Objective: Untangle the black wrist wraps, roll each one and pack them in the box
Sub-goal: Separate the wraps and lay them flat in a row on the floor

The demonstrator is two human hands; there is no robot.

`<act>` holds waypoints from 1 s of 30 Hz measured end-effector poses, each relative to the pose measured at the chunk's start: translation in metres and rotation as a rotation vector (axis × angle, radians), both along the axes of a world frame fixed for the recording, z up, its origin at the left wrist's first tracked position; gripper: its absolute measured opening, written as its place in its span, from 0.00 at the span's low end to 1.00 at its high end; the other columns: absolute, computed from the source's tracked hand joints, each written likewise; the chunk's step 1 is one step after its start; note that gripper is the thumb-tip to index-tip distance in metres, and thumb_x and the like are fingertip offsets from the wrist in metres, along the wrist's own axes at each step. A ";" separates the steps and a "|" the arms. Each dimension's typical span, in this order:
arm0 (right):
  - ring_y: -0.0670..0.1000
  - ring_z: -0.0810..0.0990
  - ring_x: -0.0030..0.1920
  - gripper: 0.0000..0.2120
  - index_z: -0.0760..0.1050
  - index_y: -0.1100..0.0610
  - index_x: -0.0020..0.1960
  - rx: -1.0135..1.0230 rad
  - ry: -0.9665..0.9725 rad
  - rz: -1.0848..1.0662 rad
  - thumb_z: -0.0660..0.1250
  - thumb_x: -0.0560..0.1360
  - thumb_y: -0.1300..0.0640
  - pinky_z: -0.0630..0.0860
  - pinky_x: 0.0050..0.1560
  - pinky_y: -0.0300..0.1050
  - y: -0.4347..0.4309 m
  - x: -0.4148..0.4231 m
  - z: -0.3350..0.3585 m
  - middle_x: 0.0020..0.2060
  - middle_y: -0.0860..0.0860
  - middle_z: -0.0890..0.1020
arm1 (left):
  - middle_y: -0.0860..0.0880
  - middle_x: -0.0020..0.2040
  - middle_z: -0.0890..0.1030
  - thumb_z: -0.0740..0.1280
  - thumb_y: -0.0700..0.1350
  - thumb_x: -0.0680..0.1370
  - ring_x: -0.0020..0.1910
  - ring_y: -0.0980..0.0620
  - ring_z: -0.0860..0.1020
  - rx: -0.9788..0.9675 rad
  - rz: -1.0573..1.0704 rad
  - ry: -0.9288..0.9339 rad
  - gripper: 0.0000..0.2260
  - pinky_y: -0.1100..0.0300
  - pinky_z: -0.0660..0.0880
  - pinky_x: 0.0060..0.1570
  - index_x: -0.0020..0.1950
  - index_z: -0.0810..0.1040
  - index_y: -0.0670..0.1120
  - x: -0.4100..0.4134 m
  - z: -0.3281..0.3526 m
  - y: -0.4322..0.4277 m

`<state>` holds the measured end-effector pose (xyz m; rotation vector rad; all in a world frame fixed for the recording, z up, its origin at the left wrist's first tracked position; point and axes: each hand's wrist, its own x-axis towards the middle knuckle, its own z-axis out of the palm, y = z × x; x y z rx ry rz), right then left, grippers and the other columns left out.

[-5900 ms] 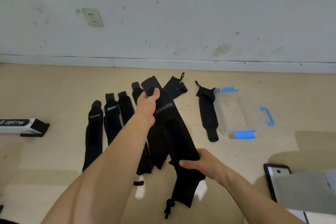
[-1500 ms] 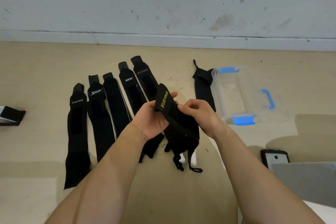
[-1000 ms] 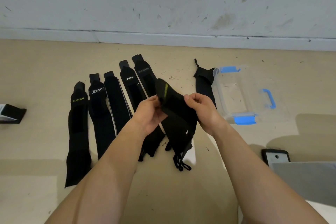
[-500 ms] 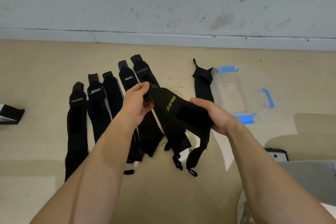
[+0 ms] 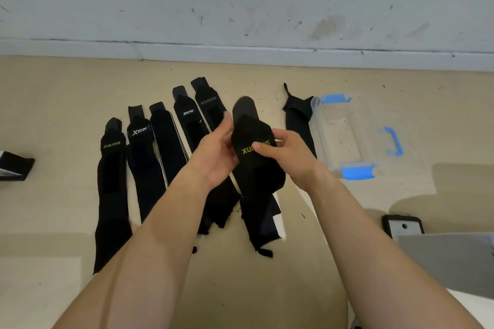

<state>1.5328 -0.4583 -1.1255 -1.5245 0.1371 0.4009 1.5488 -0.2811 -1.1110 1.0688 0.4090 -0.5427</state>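
A black wrist wrap w/ green lettering point(image 5: 256, 168) was held up above the floor. Its L edge was gripped by the left hand point(image 5: 213, 152), its front pinched by the right hand point(image 5: 288, 155). Behind, five wraps point(image 5: 165, 141) were laid flat in a row. Further R, a sixth wrap point(image 5: 298, 120) was laid against the clear, blue-latched box point(image 5: 320, 136).

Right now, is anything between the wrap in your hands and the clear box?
Only another black wrap lying flat on the floor beside the box; the held wrap could likely pass over it.
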 end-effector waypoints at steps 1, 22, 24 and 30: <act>0.50 0.87 0.49 0.09 0.82 0.57 0.56 -0.035 0.017 -0.039 0.74 0.77 0.56 0.83 0.49 0.40 0.001 -0.001 -0.003 0.47 0.52 0.87 | 0.41 0.63 0.84 0.65 0.54 0.83 0.62 0.42 0.83 0.025 -0.036 -0.005 0.20 0.47 0.80 0.62 0.69 0.79 0.43 -0.002 -0.003 -0.003; 0.59 0.63 0.74 0.28 0.63 0.55 0.77 -1.285 0.150 0.349 0.62 0.79 0.49 0.71 0.66 0.56 -0.055 -0.006 -0.163 0.78 0.53 0.62 | 0.45 0.58 0.86 0.68 0.39 0.82 0.57 0.45 0.85 0.302 0.002 0.146 0.12 0.44 0.82 0.59 0.65 0.80 0.46 0.000 -0.103 -0.011; 0.58 0.70 0.67 0.22 0.70 0.54 0.72 -1.239 0.031 0.345 0.61 0.80 0.49 0.75 0.61 0.53 -0.046 -0.020 -0.165 0.70 0.53 0.71 | 0.46 0.56 0.86 0.69 0.39 0.82 0.57 0.46 0.85 0.307 0.018 0.168 0.08 0.44 0.81 0.60 0.58 0.81 0.50 0.002 -0.107 -0.011; 0.56 0.63 0.75 0.36 0.61 0.48 0.80 -1.283 -0.155 0.455 0.67 0.74 0.63 0.68 0.71 0.51 -0.056 -0.041 -0.176 0.78 0.50 0.64 | 0.46 0.59 0.85 0.69 0.40 0.82 0.59 0.45 0.84 0.327 0.044 0.185 0.16 0.42 0.80 0.63 0.70 0.78 0.47 0.003 -0.112 -0.010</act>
